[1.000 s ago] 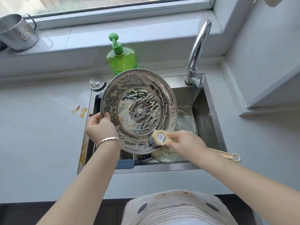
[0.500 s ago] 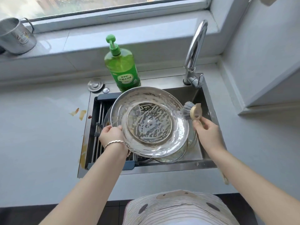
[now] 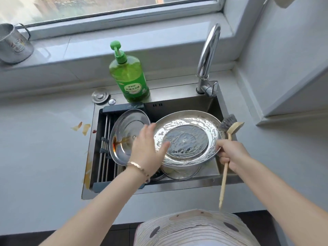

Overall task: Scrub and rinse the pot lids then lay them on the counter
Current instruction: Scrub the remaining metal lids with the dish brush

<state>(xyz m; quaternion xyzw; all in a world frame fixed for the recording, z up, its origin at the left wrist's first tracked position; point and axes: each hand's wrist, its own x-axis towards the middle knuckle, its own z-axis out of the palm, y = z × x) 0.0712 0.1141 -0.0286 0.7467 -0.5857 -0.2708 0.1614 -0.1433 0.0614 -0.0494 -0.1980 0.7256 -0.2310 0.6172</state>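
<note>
Centrally, just right of the frame's middle, the soapy round steel lid with a glass centre (image 3: 186, 137) lies nearly flat above the stainless steel sink (image 3: 186, 103). The left hand (image 3: 147, 150) lies against the lid's left edge, fingers straight and spread, thumb stretched over the wet steel, grasping nothing. At the lid's right edge the right hand (image 3: 230, 155) is clenched round the wooden handle of the grey-bristled dish brush (image 3: 230, 126), its thumb touching the rim. The brush head sticks up past the lid's upper right, and the handle end points toward the bottom of the frame.

Left of it in the basin, a second steel lid with a brown stain (image 3: 127, 132) leans tilted on the dark drain rack (image 3: 104, 150). Under the soapy lid a glass lid (image 3: 181, 173) shows in part. Behind the sink, upper middle, stands a green pump bottle of dish soap (image 3: 129, 77), with the chrome tap (image 3: 207, 55) to its right. A steel mug (image 3: 14, 43) sits on the windowsill at upper left, and brown scraps (image 3: 82, 127) lie on the pale counter (image 3: 44, 148) left of the sink.
</note>
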